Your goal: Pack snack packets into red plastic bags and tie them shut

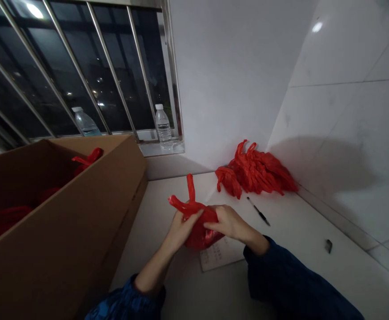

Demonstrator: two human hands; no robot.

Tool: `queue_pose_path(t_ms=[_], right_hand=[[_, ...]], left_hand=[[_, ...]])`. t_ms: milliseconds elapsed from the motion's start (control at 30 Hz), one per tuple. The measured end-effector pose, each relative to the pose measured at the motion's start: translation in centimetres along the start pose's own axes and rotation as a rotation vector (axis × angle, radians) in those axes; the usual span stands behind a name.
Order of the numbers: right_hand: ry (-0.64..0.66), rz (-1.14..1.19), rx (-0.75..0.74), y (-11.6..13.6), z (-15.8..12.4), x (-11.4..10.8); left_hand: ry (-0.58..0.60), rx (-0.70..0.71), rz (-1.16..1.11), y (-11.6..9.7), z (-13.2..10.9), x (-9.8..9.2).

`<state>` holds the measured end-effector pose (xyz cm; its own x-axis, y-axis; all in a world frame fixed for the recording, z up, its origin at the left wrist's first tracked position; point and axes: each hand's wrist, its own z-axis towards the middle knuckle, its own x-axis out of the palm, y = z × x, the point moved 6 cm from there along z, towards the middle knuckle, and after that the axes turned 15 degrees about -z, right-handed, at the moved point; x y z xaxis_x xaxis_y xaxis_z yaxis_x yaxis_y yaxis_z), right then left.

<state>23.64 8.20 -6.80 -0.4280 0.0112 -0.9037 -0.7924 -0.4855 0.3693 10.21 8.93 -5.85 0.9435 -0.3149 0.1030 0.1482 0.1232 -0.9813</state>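
Note:
A red plastic bag point(197, 238) is gathered between my two hands above the white tabletop point(187, 293). Its two handles stick up toward the window. My left hand point(182, 227) grips the bag from the left, thumb laid across the front. On the other side my right hand point(226, 221) pinches it between thumb and fingers. Something inside bulges the lower part, but I cannot make out what. Partly under the bag lies a booklet or sheet with printed writing point(216, 257).
A large cardboard box point(114, 191) with red bags point(87, 161) inside stands at left. More red plastic bags point(254, 171) are heaped at the back corner. A black pen point(259, 212) and a small dark object point(328, 246) lie at right. Two water bottles point(162, 126) stand by the barred window.

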Motion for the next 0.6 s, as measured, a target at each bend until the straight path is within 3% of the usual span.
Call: queue_pose_path(t_ms=[167,400,600], right_hand=[[0.006,-0.095,-0.043,-0.8,-0.3,2.2],[0.033,-0.1,-0.065,-3.1,-2.4,7.8],[0.027,-0.13,-0.026,-3.9,-2.4,9.0]], left_hand=[[0.024,0.086,0.341,2.2,0.4,-1.2],[0.098,0.112,0.711,8.0,-0.6,-2.2],[0.189,0.082,0.871,10.8,-0.8,-2.0]])
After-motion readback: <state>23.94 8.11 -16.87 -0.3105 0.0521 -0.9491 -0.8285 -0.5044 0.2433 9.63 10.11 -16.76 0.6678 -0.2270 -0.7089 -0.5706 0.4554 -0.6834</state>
